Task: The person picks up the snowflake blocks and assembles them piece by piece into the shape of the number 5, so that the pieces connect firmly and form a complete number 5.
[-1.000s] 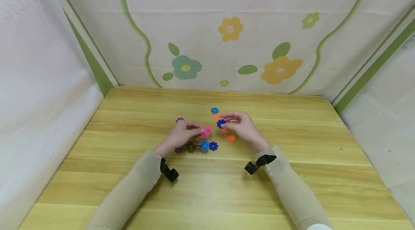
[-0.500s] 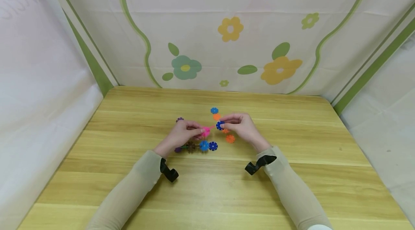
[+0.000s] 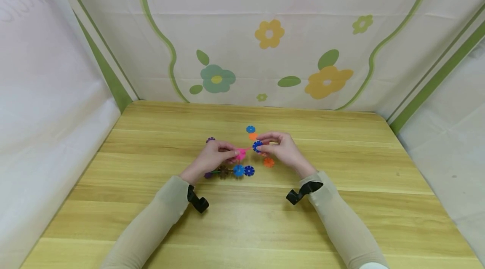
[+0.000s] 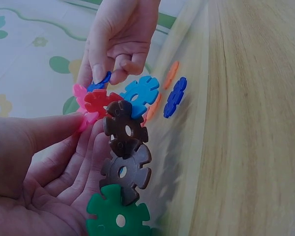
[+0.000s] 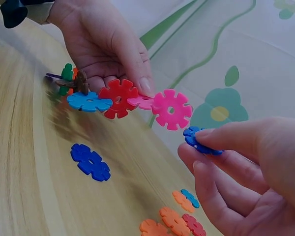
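My left hand (image 3: 212, 157) pinches a pink snowflake disc that is part of a chain of interlocking toy discs. In the right wrist view, another pink disc (image 5: 162, 112) stands at the chain's near end, followed by a red disc (image 5: 128, 91) and a light blue disc (image 5: 81, 103). Brown discs (image 4: 114, 126) and a green disc (image 4: 104, 221) continue the chain below the left palm. Between thumb and fingertips my right hand (image 3: 283, 147) holds a blue disc (image 5: 205, 143), close beside the end pink disc; whether their edges touch, I cannot tell.
A loose dark blue disc (image 5: 83, 156) lies on the wooden table (image 3: 242, 227). Orange discs (image 5: 172, 220), a red disc (image 5: 194, 225) and a light blue disc (image 5: 190, 197) lie under and beyond the right hand. A purple disc (image 3: 210, 139) shows behind the left hand.
The blue disc in my right hand has shifted slightly left and down towards the pink disc, its tilt changing a little. My left hand stays in place.
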Motion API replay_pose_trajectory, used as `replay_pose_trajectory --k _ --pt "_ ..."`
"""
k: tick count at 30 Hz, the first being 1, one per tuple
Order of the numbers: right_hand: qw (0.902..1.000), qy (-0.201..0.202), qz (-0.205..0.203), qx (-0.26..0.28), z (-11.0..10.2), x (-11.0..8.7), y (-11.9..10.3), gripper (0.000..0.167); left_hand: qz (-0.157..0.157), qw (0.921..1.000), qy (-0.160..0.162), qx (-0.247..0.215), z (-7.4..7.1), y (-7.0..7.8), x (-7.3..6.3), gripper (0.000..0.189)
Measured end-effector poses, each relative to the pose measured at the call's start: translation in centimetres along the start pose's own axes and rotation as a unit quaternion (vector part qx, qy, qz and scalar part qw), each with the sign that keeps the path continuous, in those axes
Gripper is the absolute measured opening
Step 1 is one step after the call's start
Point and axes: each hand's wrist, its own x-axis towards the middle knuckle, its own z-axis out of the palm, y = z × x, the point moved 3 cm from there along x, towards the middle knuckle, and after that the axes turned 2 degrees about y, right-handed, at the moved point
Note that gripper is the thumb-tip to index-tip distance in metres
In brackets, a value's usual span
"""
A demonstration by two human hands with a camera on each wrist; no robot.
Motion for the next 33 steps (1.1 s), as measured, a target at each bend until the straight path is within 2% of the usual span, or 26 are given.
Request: replay_pose_trajectory --k 7,13,19,27,33 --pt "0.9996 0.013 0.02 0.016 -0.17 -0.16 -0.14 0.029 -0.002 1.0 -0.002 -0.005 0.05 -0.05 0.0 0.019" --pt "0.9997 0.008 0.01 0.021 -0.27 -0.17 -0.11 0.024 -0.001 1.0 -0.003 0.001 -0.01 -0.1 -0.05 0.02" --pt "1.0 0.005 0.0 -0.004 -0.22 -0.17 -0.19 0.026 -0.001 0.9999 -0.003 0.012 -0.01 -0.15 0.06 0.019" --pt "0.9991 -0.02 -0.001 -0.038 -0.11 -0.16 -0.14 0.034 0.001 0.9999 -0.001 0.011 -0.01 -0.24 0.09 0.02" --pt "0.9997 0.007 0.0 -0.022 -0.11 0.02 -0.07 0.026 0.006 0.9998 -0.002 0.019 0.03 -0.15 0.01 0.021"
